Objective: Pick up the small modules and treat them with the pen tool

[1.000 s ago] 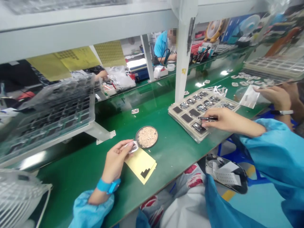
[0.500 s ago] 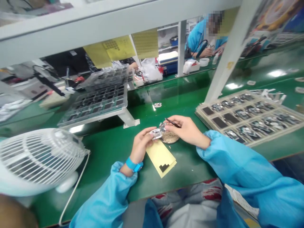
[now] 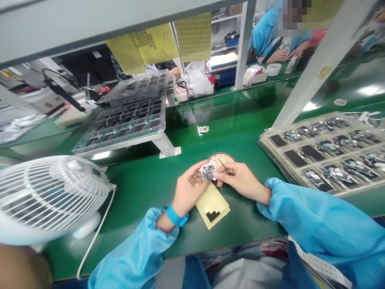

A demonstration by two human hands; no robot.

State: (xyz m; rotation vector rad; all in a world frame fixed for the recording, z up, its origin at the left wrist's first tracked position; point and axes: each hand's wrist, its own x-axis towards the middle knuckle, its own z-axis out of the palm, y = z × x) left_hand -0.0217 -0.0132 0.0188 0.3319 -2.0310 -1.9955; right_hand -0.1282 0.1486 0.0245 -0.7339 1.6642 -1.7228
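My left hand (image 3: pixel 187 190) is closed around the edge of a small white plastic housing (image 3: pixel 207 171), with a circuit board seated in or lying over it; which, I cannot tell. My right hand (image 3: pixel 242 180) pinches a thin dark tool, probably tweezers (image 3: pixel 225 167), and its fingertips touch the right side of the housing. Just behind the hands is a round dish (image 3: pixel 221 157) filled with small pale bits. A folded yellow paper sheet (image 3: pixel 210 202) with black pieces stuck on it lies below the hands.
On the right, stacked trays (image 3: pixel 300 176) hold circuit assemblies in compartments. A clear tray of dark parts (image 3: pixel 129 124) rests on a raised stand at left. A white fan (image 3: pixel 54 196) stands near left. Another white housing (image 3: pixel 203 129) lies behind. A co-worker (image 3: pixel 264 38) sits opposite.
The circuit board, held apart in my right hand earlier, is now at the white housing in my left. My hands have come together, uncovering more of the dish. The camera view has shifted.
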